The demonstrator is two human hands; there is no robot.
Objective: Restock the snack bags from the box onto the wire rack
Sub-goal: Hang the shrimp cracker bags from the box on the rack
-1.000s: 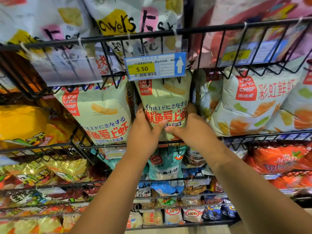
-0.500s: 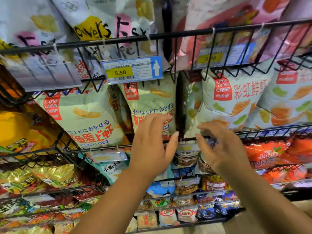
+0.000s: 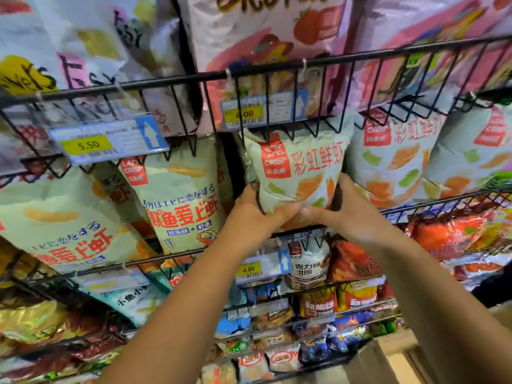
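L hand & R hand, fingers curled round the lower corners of a pale-green snack bag, hold it upright at the front edge of the wire rack mid shelf, matching bags just to its right, 6.00 tag above.

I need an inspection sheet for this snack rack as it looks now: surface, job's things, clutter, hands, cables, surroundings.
Surface: black wire rack, tiers packed with bags.
Job's things: pale green bag with orange chips, at a middle tier; tan box at lower right, contents hidden.
Clutter: 5.50 price tag and 4.00 price tag on the rails.
Grippers: left hand grips the bag's lower left edge; right hand grips its lower right.
Cables: nothing seen.
Surroundings: nothing seen.
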